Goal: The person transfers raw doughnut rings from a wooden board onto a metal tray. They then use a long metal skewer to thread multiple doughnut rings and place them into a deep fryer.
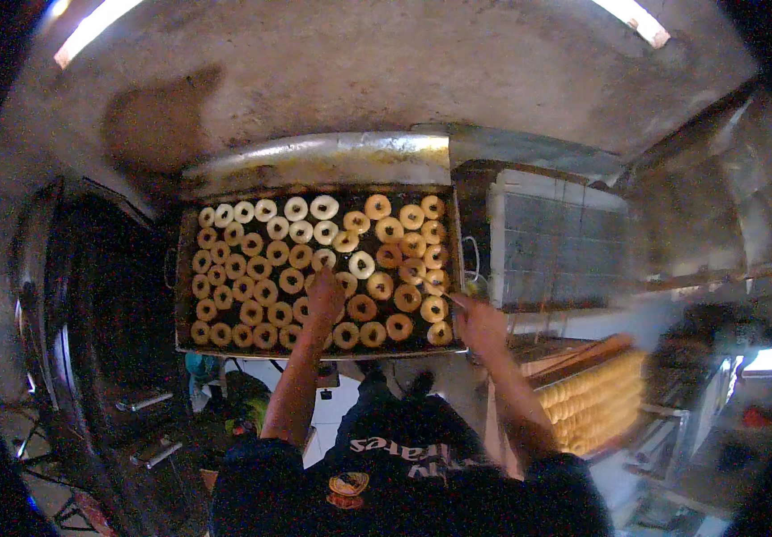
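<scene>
A wide, shallow rectangular pan full of ring doughnuts lies in front of me. Some rings, such as a doughnut in the far rows, are pale; many others are golden brown. My left hand reaches over the middle of the pan, its fingers drawn together close to a doughnut; whether it holds anything thin is too blurred to see. At the pan's right edge, my right hand is closed round a thin light stick, whose tip points in among the browned doughnuts on the right.
Behind the pan stands a shiny metal splash sheet against a stained wall. On the right are a grey wire-topped rack and, nearer me, a tray of stacked golden doughnuts. A wire handle sticks out from the pan's right side.
</scene>
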### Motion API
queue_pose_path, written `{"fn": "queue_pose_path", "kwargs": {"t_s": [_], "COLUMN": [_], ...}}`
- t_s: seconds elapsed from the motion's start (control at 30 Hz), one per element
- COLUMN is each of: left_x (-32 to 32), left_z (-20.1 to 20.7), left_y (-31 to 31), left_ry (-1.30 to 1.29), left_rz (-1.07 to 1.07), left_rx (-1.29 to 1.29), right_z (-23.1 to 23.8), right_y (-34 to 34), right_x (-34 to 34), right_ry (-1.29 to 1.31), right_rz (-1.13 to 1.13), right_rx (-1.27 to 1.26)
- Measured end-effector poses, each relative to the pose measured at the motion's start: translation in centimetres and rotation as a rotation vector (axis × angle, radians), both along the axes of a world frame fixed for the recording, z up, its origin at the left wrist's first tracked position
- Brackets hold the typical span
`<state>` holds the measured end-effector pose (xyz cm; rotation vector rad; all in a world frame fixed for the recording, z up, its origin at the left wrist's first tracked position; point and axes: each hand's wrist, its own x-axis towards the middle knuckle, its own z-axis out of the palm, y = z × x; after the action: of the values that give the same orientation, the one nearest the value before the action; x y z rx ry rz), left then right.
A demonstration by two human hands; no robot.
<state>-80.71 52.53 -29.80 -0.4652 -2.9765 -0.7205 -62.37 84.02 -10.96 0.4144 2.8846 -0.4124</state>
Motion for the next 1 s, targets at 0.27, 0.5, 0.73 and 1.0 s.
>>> {"fn": "queue_pose_path", "kwargs": {"t_s": [0.27, 0.5, 0.73, 1.0], "left_x": [3.9, 4.5, -2.8, -13.0], "left_z": [0.4, -1.5, -0.9, 0.7], "left_y": [-1.2, -5.4, -6.8, -7.4], "left_ry": [0.048, -0.167, -0.120, -0.112], "left_rz": [-0.208, -0.137, 0.006, 0.052], "left_rx": [-0.146, -0.254, -0.256, -0.301], "right_z": [3.4, -0.4, -2.4, -3.0], "right_y": [-0.7, -2.3, -5.2, -8.0], "right_x": [4.2, 5.2, -0.9, -6.0], "right_ry": [0.042, 0.114, 0.186, 0.284], "right_rz": [0.051, 0.193, 0.197, 0.229], "right_rx": [0.024, -0.060, -0.029, -0.067]}}
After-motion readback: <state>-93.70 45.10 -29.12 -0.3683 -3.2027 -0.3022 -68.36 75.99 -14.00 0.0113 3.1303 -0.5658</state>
